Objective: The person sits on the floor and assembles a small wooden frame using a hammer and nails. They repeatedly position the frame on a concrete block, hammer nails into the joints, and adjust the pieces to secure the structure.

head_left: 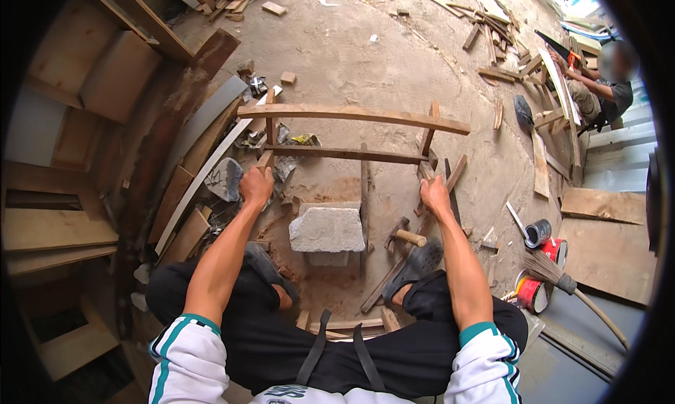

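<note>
Both arms stretch forward to a wooden frame made of two long crosspieces and short legs. My left hand is closed around the near end of its left leg. On the right leg, my right hand grips in the same way. Between my feet sits a rough grey stone block, apart from the frame. A hammer with a wooden handle lies to the right of the block, near my right shoe. The frame appears held above the ground, tilted.
Wooden boards and scraps lie along the left, beside stacked wooden panels. At the right are paint cans, a dark can and a brush broom. Another person sits at the far right with a saw.
</note>
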